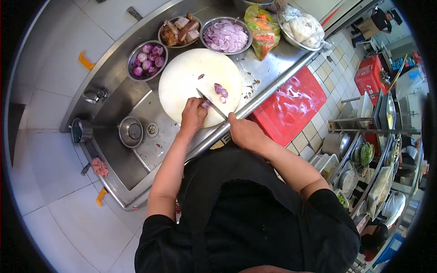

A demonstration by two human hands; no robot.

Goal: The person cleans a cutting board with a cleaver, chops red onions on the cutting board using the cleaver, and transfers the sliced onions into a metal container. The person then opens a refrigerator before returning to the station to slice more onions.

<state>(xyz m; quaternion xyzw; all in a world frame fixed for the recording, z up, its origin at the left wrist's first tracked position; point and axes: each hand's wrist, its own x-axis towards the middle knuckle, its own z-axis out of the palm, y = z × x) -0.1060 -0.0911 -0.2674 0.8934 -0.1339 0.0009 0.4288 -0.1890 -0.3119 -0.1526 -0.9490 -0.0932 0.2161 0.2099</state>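
Note:
My left hand (193, 113) is closed on a shallot (205, 104) and presses it to the round white cutting board (180, 68). The handle of a knife (218, 110) is in my right hand (243, 130), and its blade lies across the board against the shallot. Cut purple pieces (221, 92) rest on the board beyond the blade, and a dark scrap (201, 76) lies farther up. A steel bowl of whole peeled shallots (148, 61) stands left of the board. Behind it are a bowl of sliced shallots (226, 36) and a bowl of browned meat chunks (181, 31).
A plastic bag with orange and green contents (262, 32) and a bowl with a whitish bundle (302, 28) stand at the back right. Left is a steel sink (114, 154) holding a small bowl (131, 132). A red crate (293, 102) sits below the counter. People and racks (364, 150) are at right.

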